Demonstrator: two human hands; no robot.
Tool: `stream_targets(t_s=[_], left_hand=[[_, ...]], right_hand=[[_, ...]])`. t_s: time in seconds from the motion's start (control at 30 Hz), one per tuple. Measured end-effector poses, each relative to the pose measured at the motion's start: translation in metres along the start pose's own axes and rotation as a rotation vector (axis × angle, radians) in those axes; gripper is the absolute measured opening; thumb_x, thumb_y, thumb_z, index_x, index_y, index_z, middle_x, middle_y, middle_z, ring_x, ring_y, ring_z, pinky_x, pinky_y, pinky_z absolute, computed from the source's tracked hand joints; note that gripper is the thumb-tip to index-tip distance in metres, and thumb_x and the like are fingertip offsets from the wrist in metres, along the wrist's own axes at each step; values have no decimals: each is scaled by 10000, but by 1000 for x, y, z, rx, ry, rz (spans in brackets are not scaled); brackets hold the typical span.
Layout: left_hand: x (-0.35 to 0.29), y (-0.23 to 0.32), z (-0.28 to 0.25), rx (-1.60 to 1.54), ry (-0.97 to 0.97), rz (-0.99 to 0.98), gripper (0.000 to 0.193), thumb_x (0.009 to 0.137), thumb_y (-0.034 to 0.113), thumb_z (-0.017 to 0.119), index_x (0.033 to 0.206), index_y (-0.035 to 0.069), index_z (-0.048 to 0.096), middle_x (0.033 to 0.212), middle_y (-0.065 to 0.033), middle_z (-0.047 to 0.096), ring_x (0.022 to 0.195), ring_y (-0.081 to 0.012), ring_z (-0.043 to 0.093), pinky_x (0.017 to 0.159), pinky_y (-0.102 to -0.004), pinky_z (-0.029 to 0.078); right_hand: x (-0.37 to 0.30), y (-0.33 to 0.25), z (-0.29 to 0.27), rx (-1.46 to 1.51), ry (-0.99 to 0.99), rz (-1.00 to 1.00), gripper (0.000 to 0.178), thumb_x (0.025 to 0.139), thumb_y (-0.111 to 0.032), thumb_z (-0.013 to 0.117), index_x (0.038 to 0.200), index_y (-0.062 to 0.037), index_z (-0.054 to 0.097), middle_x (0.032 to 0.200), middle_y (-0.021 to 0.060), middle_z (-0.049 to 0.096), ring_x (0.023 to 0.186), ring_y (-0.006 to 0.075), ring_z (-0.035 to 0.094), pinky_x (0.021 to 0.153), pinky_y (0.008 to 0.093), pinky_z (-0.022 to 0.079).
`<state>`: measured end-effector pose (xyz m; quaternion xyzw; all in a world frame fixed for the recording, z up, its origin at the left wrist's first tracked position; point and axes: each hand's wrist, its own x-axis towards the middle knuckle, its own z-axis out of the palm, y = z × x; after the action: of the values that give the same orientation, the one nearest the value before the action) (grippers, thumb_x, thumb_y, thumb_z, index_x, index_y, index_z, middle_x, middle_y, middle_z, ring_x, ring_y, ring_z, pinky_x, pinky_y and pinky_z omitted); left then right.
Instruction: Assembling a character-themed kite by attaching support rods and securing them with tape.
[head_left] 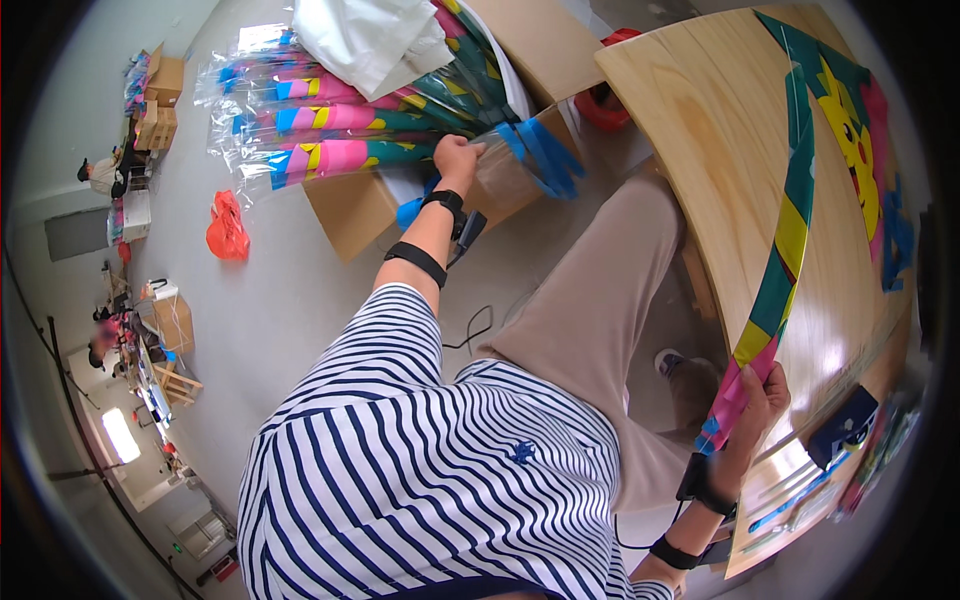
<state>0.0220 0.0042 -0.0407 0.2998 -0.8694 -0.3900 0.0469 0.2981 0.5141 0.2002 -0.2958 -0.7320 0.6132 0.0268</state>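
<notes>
My right hand pinches the near end of a long, narrow folded printed sheet in green, yellow and pink, with a blue tip. The strip runs along the wooden table toward its far edge. Over the cardboard box on my left, my left hand is closed beside the ends of several plastic-sleeved rolls in pink, green and yellow. What its curled fingers hold is hidden. A bundle of blue ribbon in clear plastic hangs over the box's side just right of that hand.
Another green and pink sheet with a yellow cartoon figure lies on the wooden table. White plastic covers some rolls. A red bag sits on the floor. Other people work among boxes at the far left.
</notes>
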Motion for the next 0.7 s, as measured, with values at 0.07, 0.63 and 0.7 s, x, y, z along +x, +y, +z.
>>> stream_targets(t_s=[0.07,0.63,0.7], left_hand=[[1,-5,-3,-9,31,-6,375,571,205,850,857,53,661,896,-151,684,867,-330,653,796,-403,507],[11,5,-62,467,153,187,109,748,168,642,763,67,680,799,-183,680,790,-366,653,710,-431,511],[33,7,-67,342,143,277,86,782,133,681,763,50,671,753,-124,686,699,-269,667,649,-398,518]], right_hand=[[-1,3,-3,-8,15,-5,136,832,-64,653,950,2,655,828,1,646,705,51,541,678,201,428],[3,-3,9,-11,34,-17,67,821,-39,666,868,-9,629,774,-27,593,688,29,484,647,188,397],[0,-5,7,-14,33,-15,69,821,-40,666,872,-9,631,776,-27,595,689,28,485,646,188,397]])
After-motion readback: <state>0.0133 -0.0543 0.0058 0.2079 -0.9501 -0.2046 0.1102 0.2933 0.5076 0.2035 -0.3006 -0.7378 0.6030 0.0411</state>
